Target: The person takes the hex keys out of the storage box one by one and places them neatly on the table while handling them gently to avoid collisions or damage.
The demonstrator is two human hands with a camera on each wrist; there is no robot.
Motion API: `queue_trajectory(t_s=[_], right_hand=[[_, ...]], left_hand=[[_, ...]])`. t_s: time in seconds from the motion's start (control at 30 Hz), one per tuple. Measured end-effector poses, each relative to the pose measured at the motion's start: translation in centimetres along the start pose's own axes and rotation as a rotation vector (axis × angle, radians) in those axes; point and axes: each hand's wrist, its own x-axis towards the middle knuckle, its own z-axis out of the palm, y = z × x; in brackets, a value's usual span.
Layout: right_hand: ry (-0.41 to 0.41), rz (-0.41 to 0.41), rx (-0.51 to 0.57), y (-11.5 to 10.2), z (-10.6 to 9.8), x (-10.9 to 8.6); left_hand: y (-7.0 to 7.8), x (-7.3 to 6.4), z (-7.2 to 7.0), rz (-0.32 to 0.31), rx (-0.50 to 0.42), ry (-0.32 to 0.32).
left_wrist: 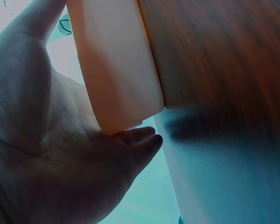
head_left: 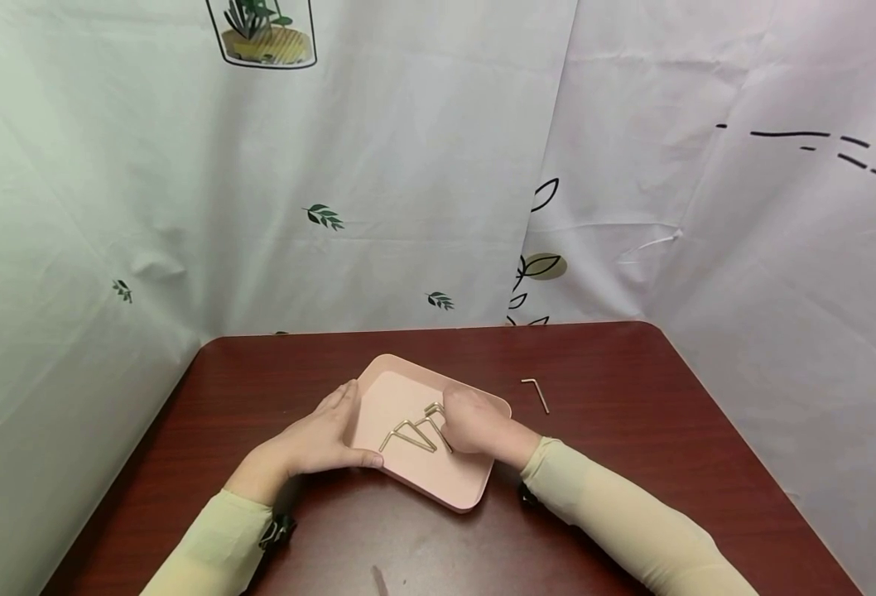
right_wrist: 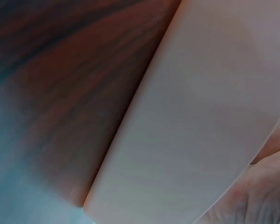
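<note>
A shallow pink tray point(head_left: 401, 377) sits turned at an angle on the table, its side wall filling much of both wrist views. Several brass-coloured hex keys point(head_left: 414, 435) lie in it, some overlapping. My left hand point(head_left: 319, 439) holds the tray's left corner, thumb along the near wall and fingers along the left one; the left wrist view shows the fingers bent round the corner. Inside the tray, my right hand point(head_left: 471, 420) is lowered with bent fingers right beside the hex keys. Its fingertips are hidden, and I cannot tell whether they pinch a key.
One more hex key point(head_left: 536, 396) lies on the dark red table point(head_left: 617, 397), right of the tray. White printed cloth point(head_left: 408, 165) hangs behind the table and along both sides. Each wrist wears a black band point(head_left: 277, 530).
</note>
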Motion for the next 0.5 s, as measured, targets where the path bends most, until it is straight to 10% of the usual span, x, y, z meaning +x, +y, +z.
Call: queue_trajectory(t_s=[0.5], right_hand=[[0.020, 0.084, 0.026, -0.06, -0.35, 0.03]], left_hand=[[-0.09, -0.06, -0.07, 0.000, -0.009, 0.008]])
